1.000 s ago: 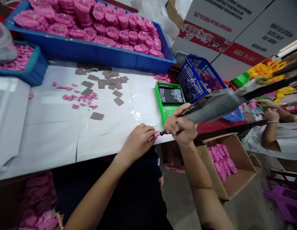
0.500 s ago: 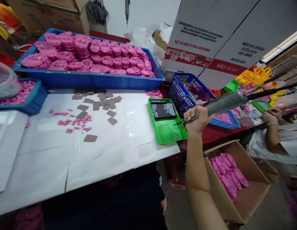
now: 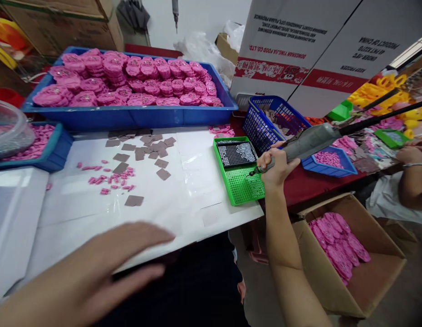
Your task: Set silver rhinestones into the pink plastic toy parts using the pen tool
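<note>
My right hand (image 3: pixel 275 167) is wrapped round a grey electric screwdriver (image 3: pixel 308 144), its bit slanting down to the left over a green tray (image 3: pixel 234 199). A black perforated plate (image 3: pixel 235 154) full of small screws lies in the tray's far half, and loose screws are scattered in the near half. Blurred by motion, my left hand (image 3: pixel 119 263) hovers at the table's front edge, thumb and fingers apart, holding nothing. Beyond it, small pink plastic pegs (image 3: pixel 112 180) and grey-brown square pieces (image 3: pixel 134 200) are spread over the white tabletop (image 3: pixel 177 204).
A long blue tray (image 3: pixel 136 119) at the back holds stacked pink parts. Right of the green tray stand a blue basket (image 3: pixel 257 129) and a carton (image 3: pixel 381 277) with pink parts. A clear tub (image 3: pixel 10 131) sits at left. A co-worker's hand (image 3: pixel 411 154) shows at far right.
My left hand has come into view from the lower left, over the front of the table. My right hand still holds the screwdriver over the green tray; the view has shifted slightly.
</note>
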Demonstrator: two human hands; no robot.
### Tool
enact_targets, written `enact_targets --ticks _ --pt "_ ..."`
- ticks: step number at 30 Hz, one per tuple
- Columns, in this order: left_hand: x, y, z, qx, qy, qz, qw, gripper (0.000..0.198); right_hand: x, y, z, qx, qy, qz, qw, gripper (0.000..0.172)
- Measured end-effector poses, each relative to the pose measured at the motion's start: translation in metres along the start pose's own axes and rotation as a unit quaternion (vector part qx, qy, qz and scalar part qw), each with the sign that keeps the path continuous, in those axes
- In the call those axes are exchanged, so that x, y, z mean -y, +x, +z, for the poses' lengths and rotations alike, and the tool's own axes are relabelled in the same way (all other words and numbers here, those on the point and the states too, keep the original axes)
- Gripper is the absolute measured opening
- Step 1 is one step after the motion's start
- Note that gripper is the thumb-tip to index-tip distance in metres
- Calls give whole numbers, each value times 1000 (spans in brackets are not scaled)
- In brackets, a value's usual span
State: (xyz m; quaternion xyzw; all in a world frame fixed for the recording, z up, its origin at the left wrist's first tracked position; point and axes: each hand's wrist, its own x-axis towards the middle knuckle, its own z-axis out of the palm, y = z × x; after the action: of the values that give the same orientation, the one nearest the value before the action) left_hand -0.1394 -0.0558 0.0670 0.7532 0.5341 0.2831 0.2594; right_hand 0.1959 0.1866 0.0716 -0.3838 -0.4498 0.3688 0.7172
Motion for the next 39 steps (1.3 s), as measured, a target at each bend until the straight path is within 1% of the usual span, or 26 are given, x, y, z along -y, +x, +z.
enact_targets --ticks 1,2,3,4,6,8,10,12,14,16,19,22,25,28,31,34,37,39 --pt "-2 32 0 19 16 36 999 38 0 0 0 4 1 -1 1000 19" --pt "-2 67 2 3 32 43 999 32 -1 0 0 8 2 -1 1000 17" --pt "1 104 5 -11 50 45 998 32 0 -1 1 13 3 0 1000 16" --pt "6 141 10 -29 68 49 996 32 0 -2 1 17 3 0 1000 15" --pt "22 210 22 -41 110 50 992 31 1 -4 2 25 5 -3 1000 13" --pt "38 266 37 -34 136 47 989 32 1 -6 2 28 7 -4 1000 12" --pt "52 310 53 -30 147 50 987 36 2 -8 1 28 8 -4 1000 10" --pt "60 341 68 -24 156 57 986 38 2 -9 0 30 6 -7 1000 9" --pt "64 362 79 -13 168 63 984 36 1 -9 -2 32 6 -5 999 8" --pt "69 375 85 -2 187 61 981 33 1 -11 -4 33 6 4 999 9" --pt "75 381 88 6 219 54 974 29 1 -13 -7 32 8 12 999 11" --pt "79 375 85 9 249 54 967 29 0 -14 -7 34 13 10 999 12" --pt "83 361 79 13 273 55 960 31 0 -14 -7 37 10 9 999 12" --pt "88 338 71 9 283 47 958 33 1 -14 -7 32 8 7 999 11" --pt "94 304 65 1 289 29 957 35 1 -13 -5 31 7 7 999 12" --pt "96 260 63 2 296 15 955 30 -1 -13 -2 32 -1 -1 1000 10" --pt "90 207 67 -18 281 34 959 28 3 -12 -1 18 -3 -21 1000 8" --pt "79 170 73 -44 242 58 968 28 14 -14 -1 3 16 -26 1000 10"
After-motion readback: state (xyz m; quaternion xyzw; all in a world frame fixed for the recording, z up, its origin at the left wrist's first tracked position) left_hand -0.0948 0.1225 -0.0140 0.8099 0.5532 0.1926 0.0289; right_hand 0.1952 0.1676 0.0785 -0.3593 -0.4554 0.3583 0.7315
